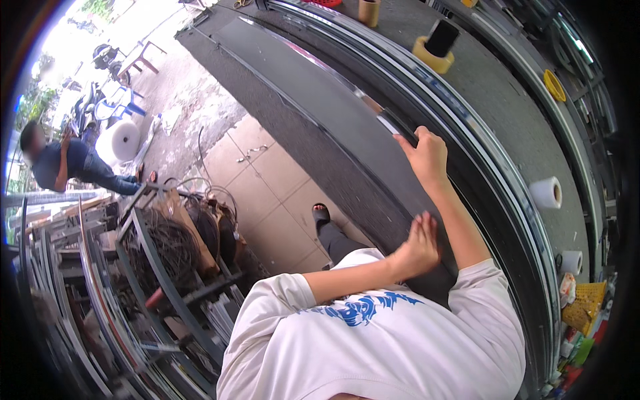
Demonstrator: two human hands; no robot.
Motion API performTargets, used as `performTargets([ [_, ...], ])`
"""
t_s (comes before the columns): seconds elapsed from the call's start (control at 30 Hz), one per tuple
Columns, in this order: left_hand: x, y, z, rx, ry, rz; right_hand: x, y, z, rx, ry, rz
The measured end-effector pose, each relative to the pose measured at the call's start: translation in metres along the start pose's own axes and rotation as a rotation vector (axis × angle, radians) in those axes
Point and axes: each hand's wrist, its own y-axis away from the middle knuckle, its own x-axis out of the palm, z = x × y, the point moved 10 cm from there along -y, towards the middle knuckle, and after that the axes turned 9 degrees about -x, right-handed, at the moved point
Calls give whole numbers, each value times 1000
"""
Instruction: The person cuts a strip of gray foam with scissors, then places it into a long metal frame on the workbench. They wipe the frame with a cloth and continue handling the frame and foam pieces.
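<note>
My right hand (427,157) is closed around a dark bar-shaped thing with a pale silvery end (395,125); its exact kind is unclear. The hand rests above a long grey metal profile (333,100), which runs lengthwise along the dark bench. Nearer my body, my left hand (419,249) is held over the near part of the bench. Its fingers are stretched out and slightly blurred, and nothing shows in them.
Shiny long profiles (460,113) lie to the right. Beyond them are yellow tape rolls (433,60), a white roll (547,193) and a yellow basket (584,307). A metal rack with coiled cable (163,247) stands at left. Further back, a person (73,163) is beside a large white roll (119,141).
</note>
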Motion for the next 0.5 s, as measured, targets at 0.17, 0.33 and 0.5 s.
performTargets([
  [0.17, 13, 0, 114, 373, 1193, 894, 25, -40, 23, 56, -60, -16],
  [0.33, -28, -91, 447, -43, 1169, 297, 31, -34, 14, 382, -56, 58],
  [0.5, -25, -215, 843, -518, 989, -349, 33, -38, 25, 501, -33, 25],
])
